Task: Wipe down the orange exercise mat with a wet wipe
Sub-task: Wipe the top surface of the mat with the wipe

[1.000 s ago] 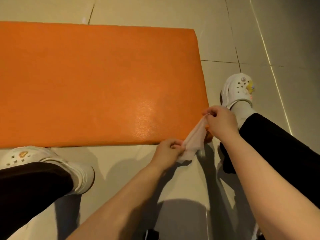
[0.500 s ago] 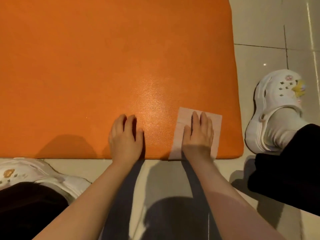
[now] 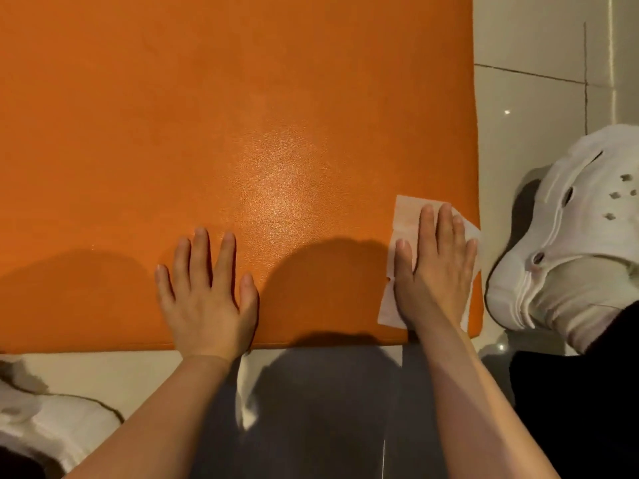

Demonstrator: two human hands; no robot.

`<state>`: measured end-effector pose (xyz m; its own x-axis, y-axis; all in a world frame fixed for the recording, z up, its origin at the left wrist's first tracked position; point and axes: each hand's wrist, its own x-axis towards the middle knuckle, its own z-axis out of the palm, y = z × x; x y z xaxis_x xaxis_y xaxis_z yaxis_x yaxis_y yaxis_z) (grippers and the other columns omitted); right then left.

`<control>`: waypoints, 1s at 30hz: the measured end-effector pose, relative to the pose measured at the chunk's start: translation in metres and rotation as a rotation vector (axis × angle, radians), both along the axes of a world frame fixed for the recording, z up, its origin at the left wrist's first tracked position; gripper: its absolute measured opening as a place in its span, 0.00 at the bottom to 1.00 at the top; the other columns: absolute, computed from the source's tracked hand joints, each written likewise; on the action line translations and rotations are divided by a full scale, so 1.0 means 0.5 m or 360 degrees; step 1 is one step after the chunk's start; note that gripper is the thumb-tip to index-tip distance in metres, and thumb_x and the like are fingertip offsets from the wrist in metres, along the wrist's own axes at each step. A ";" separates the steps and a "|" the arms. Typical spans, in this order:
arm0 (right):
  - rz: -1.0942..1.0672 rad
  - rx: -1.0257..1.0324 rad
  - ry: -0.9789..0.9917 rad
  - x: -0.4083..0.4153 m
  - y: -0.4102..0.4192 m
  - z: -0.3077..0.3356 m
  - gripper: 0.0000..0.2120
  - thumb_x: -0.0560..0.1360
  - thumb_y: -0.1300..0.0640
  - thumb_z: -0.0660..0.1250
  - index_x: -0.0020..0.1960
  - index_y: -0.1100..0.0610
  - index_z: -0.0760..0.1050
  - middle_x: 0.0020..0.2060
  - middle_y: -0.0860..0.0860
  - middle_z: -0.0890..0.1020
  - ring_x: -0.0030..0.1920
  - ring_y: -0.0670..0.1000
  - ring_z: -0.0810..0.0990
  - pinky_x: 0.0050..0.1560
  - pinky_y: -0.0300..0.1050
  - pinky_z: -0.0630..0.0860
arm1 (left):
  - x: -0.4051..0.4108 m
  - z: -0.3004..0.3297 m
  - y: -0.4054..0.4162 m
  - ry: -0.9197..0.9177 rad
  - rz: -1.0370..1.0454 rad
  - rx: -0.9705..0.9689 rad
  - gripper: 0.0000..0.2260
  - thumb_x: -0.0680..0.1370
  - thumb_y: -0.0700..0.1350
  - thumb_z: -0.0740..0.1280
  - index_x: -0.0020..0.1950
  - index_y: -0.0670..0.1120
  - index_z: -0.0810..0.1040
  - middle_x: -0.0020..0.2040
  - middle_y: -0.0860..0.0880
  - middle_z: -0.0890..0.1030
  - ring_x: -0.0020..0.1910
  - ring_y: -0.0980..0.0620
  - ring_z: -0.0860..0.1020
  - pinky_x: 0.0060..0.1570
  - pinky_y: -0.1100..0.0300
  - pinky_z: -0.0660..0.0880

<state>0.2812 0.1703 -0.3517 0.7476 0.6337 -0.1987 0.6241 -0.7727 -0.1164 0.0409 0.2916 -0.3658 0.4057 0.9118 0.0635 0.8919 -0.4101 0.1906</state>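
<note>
Orange mat (image 3: 242, 115), glossy and grained, wet wipe (image 3: 403, 223) flat under right hand (image 3: 435, 271)

From my remote station I count one orange exercise mat (image 3: 242, 133), lying flat on the tiled floor (image 3: 539, 39). One wet wipe (image 3: 404, 216) is spread on the mat near its right edge. Two hands are in view: one left hand (image 3: 207, 299), flat on the mat with nothing under it, and one right hand (image 3: 435, 271), flat on the wipe. Two white clogs appear: one right clog (image 3: 567, 236) beside the mat, and one left clog (image 3: 52, 423) at the lower left, partly cut off by the frame.
</note>
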 end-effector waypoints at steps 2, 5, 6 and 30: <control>-0.0122 -0.0006 -0.0025 -0.008 -0.002 -0.001 0.30 0.81 0.40 0.42 0.80 0.51 0.45 0.80 0.51 0.47 0.79 0.50 0.42 0.77 0.52 0.37 | 0.000 0.000 0.001 0.0004 -0.0012 0.0014 0.26 0.78 0.54 0.55 0.76 0.48 0.67 0.76 0.41 0.65 0.76 0.40 0.60 0.73 0.40 0.53; -0.0274 -0.0010 -0.0024 -0.039 -0.010 0.005 0.32 0.81 0.39 0.40 0.80 0.53 0.45 0.80 0.53 0.46 0.79 0.51 0.42 0.77 0.54 0.39 | 0.005 -0.002 -0.001 -0.0019 -0.0017 0.0059 0.26 0.78 0.53 0.56 0.76 0.49 0.67 0.76 0.41 0.65 0.76 0.40 0.61 0.73 0.40 0.54; -0.0282 -0.0002 -0.0023 -0.059 -0.013 0.005 0.32 0.81 0.38 0.40 0.80 0.54 0.46 0.80 0.54 0.47 0.79 0.53 0.43 0.77 0.55 0.39 | 0.006 -0.003 -0.004 -0.0022 -0.0019 0.0081 0.26 0.78 0.53 0.56 0.76 0.49 0.67 0.76 0.41 0.66 0.75 0.39 0.61 0.73 0.40 0.54; 0.0293 0.0422 -0.0069 -0.203 -0.001 0.004 0.24 0.84 0.52 0.53 0.77 0.62 0.61 0.76 0.61 0.62 0.77 0.58 0.59 0.74 0.59 0.61 | -0.004 -0.005 -0.007 -0.0005 -0.0012 0.0109 0.25 0.79 0.53 0.55 0.76 0.48 0.68 0.76 0.41 0.65 0.75 0.40 0.61 0.73 0.40 0.54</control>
